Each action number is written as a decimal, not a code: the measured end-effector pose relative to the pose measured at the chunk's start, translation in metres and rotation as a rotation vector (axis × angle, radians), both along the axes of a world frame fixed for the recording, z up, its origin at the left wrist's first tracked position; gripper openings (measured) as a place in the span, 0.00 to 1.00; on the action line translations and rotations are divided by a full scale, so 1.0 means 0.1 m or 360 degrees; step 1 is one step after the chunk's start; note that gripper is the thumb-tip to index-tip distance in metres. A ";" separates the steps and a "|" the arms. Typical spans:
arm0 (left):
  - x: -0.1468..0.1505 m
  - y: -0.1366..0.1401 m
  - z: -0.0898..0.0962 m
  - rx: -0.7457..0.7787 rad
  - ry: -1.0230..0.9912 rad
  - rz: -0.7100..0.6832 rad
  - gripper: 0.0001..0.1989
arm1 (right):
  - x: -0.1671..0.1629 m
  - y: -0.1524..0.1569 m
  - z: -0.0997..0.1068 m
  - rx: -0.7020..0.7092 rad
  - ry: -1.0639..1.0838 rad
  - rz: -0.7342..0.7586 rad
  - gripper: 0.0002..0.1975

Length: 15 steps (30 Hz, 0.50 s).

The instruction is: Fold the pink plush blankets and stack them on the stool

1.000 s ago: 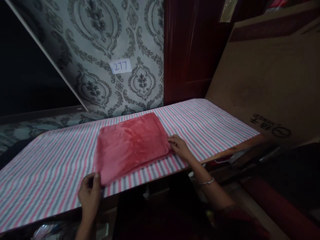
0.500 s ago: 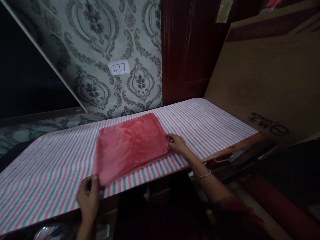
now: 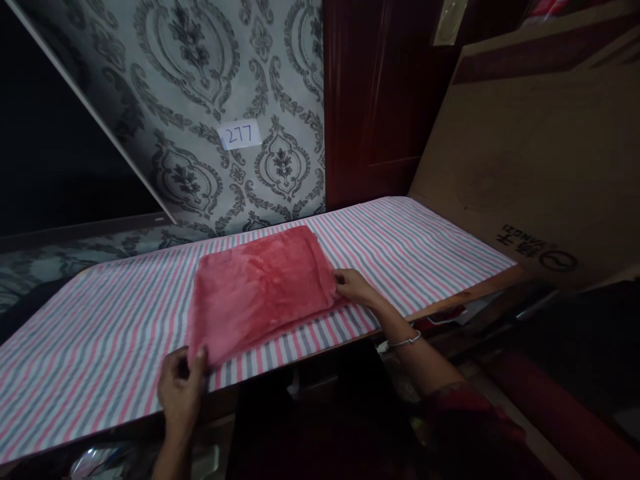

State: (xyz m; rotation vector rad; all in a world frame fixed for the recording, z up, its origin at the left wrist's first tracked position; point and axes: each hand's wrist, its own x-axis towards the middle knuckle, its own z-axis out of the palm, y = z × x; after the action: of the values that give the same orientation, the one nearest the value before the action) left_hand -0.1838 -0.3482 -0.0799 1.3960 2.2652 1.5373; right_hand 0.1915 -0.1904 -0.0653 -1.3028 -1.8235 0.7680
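Note:
A folded pink-red plush cloth (image 3: 260,287) lies fairly flat on the striped tablecloth (image 3: 125,320), with an under layer showing along its front edge. At its near left corner, my left hand (image 3: 181,387) pinches the cloth between thumb and fingers. My right hand (image 3: 354,288) grips the right edge near the front corner, its fingertips partly hidden by the fabric. A thin bracelet (image 3: 411,339) is on my right wrist.
A large cardboard box (image 3: 530,153) stands at the right end of the table. Behind are patterned wallpaper (image 3: 280,87), a paper marked 277 (image 3: 240,135) and a dark red door (image 3: 373,100). A dark screen (image 3: 65,133) leans in at left.
My left hand has shifted slightly right with the cloth's near left corner, which has drawn in a little. My right hand stays at the right edge.

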 end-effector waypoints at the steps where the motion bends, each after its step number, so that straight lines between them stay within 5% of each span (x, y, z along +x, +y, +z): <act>1: -0.01 0.00 -0.01 0.0025 0.0066 -0.0033 0.22 | 0.01 0.00 0.00 -0.0022 0.0043 0.0011 0.06; 9: -0.07 -0.02 -0.04 0.0118 0.0050 -0.0045 0.19 | 0.08 -0.05 -0.09 0.0058 0.0800 0.0042 0.06; 15: -0.05 -0.05 0.03 0.0009 -0.0054 -0.0087 0.20 | 0.09 -0.13 -0.27 -0.0157 0.1021 0.0056 0.14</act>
State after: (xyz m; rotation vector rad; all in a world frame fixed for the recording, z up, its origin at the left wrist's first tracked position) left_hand -0.1886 -0.3527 -0.0773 1.4100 2.1861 1.5401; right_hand 0.2001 -0.2034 -0.0922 -0.9322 -1.3033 1.1501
